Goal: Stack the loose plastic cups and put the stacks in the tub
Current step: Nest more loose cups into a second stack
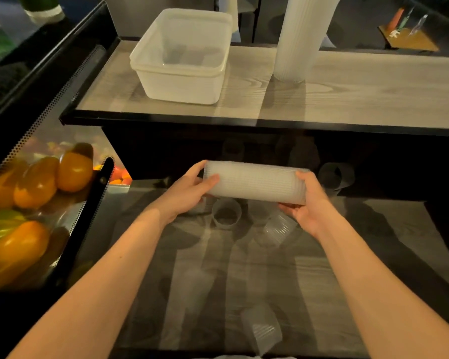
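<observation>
A stack of clear plastic cups (254,183) lies sideways in the air between both hands, above the lower shelf. My left hand (189,190) grips its left end, thumb on top. My right hand (309,200) holds its right end with curled fingers. Loose cups lie on the lower shelf: one (226,215) under the stack with its mouth toward me, one (276,230) on its side by my right hand, and one (262,330) near the front edge. The empty translucent tub (151,60) stands on the upper shelf at the back left.
A tall stack of cups (300,37) stands upright to the right of the tub on the wooden upper shelf (373,92). Orange and green peppers (36,185) fill a bin at left. Another cup (336,176) lies in the dark at right.
</observation>
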